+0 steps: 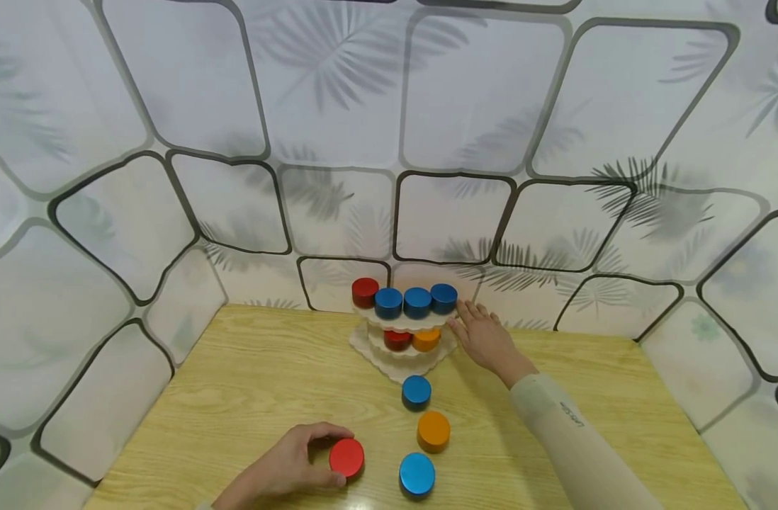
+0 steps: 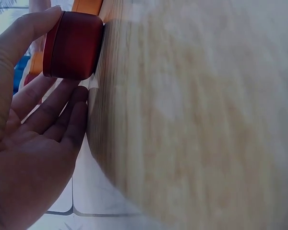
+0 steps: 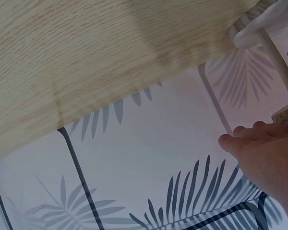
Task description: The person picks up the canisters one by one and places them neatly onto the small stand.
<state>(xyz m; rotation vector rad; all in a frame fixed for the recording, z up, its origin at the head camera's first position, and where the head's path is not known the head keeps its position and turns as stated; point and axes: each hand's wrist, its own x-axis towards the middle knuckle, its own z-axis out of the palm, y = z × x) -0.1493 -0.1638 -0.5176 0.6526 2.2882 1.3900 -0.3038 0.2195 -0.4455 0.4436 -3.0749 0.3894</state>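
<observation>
My left hand grips a small round red tin near the front of the table. In the left wrist view, the thumb and fingertips are against opposite sides of that red tin. My right hand, fingers fairly straight, rests at the right edge of a white tiered stand. Its fingertips are beside the rightmost blue tin. The upper tier also bears another red tin and two more blue tins. Below them sit a red tin and an orange tin.
A blue tin, an orange tin and a nearer blue tin stand in a rough line in front of the stand. Patterned walls enclose the wooden table at the back and sides.
</observation>
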